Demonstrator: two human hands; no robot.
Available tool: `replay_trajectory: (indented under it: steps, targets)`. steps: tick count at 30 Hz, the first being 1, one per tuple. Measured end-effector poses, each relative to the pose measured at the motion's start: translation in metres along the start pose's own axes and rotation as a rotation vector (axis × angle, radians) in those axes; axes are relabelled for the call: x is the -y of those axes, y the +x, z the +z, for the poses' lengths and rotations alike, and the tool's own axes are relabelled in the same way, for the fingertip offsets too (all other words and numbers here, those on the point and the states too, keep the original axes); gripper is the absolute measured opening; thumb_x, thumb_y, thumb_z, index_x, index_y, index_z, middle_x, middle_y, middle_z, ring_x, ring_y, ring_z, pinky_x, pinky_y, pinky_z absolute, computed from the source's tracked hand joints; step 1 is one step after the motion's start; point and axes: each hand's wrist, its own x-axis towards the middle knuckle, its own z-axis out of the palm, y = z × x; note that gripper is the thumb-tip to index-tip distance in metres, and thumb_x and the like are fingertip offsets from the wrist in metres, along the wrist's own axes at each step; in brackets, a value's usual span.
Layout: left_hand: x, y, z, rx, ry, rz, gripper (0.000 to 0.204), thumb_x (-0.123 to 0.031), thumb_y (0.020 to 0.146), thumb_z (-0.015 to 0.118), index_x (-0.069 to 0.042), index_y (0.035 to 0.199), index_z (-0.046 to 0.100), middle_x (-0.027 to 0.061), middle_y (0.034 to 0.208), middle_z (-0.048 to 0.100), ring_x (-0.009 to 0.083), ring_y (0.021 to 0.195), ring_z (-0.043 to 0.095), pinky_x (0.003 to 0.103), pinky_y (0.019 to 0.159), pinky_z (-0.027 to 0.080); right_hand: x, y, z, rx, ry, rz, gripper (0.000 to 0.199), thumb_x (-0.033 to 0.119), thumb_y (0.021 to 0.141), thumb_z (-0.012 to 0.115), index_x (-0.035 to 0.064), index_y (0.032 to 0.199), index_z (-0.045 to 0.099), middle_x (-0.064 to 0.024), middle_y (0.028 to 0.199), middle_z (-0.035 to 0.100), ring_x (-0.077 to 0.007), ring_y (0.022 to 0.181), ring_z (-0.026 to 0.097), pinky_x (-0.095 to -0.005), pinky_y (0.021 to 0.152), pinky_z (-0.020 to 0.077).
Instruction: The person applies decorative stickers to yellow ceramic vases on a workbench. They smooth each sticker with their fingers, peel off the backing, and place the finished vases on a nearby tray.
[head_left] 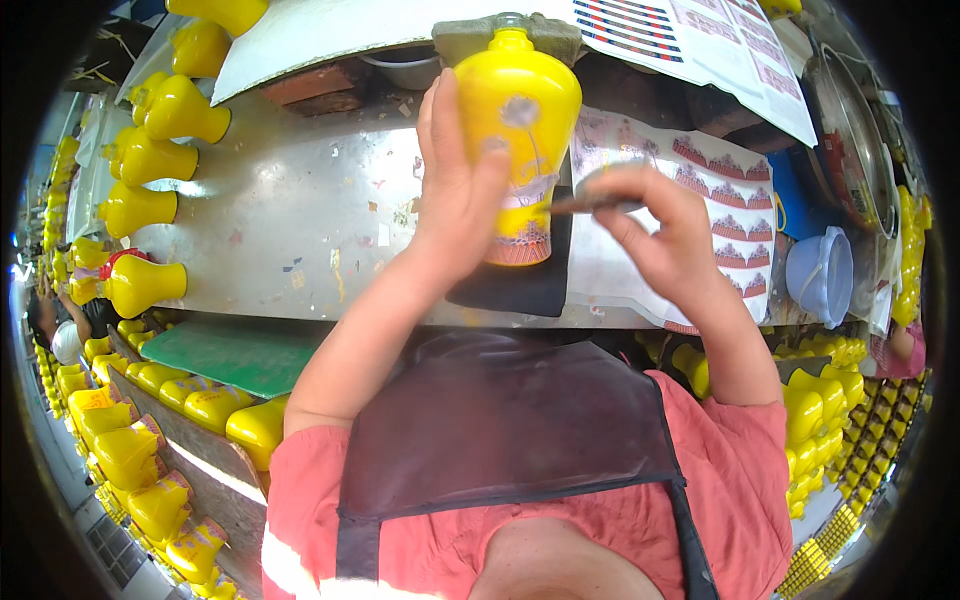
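Note:
A glossy yellow vase [512, 95] lies on the worktable with its neck pointing away from me. It bears a grey flower decal [520, 112] and a patterned reddish band [520, 246] near its base. My left hand [455, 190] grips the vase's left side, fingers along the edge and thumb over the front. My right hand [655, 215] is closed on a thin dark flat tool [580, 205], whose tip is at the vase's lower right, by the pale decal; its exact kind is unclear. Under the base lies a black cloth [512, 295]; the neck rests at a greyish block [470, 40].
Printed decal sheets [740, 225] lie to the right, with a blue bucket [820, 275] beyond. Yellow vases [150, 285] line the table's left edge, and more [130, 450] stand behind. A green board [235, 355] is at lower left. Paper scraps dot the metal tabletop [300, 200].

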Motion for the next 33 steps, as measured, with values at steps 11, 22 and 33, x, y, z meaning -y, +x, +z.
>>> replay_trajectory:
  steps: [11, 22, 33]
  targets:
    - [-0.007, -0.006, 0.005, 0.077, -0.109, -0.144, 0.106, -0.021, 0.086, 0.074, -0.012, 0.164, 0.002, 0.0310, 0.163, 0.001, 0.0464, 0.153, 0.013, 0.049, 0.123, 0.023, -0.027, 0.027, 0.051, -0.178, 0.118, 0.228, 0.082, 0.043, 0.094, 0.066, 0.0031, 0.157, 0.032, -0.0272, 0.120, 0.069, -0.0395, 0.104, 0.071, -0.0413, 0.087, 0.0546]
    - [-0.001, -0.007, 0.003, 0.075, -0.227, -0.175, 0.081, -0.027, 0.101, 0.048, -0.008, 0.164, 0.001, 0.0268, 0.167, -0.001, 0.0416, 0.156, 0.007, 0.046, 0.125, 0.016, -0.010, 0.029, 0.051, -0.044, -0.038, 0.379, 0.101, 0.046, 0.088, 0.071, 0.0008, 0.160, 0.018, -0.0315, 0.113, 0.069, -0.0454, 0.097, 0.071, -0.0440, 0.083, 0.0562]
    - [-0.004, -0.007, 0.012, 0.026, -0.124, -0.187, 0.114, -0.016, 0.080, 0.079, -0.014, 0.164, 0.001, 0.0253, 0.163, 0.009, 0.0418, 0.152, 0.020, 0.049, 0.121, 0.029, -0.055, 0.021, 0.049, -0.067, 0.203, 0.279, 0.098, 0.039, 0.087, 0.078, 0.0070, 0.163, 0.024, -0.0218, 0.132, 0.064, -0.0231, 0.104, 0.071, -0.0329, 0.089, 0.0536]
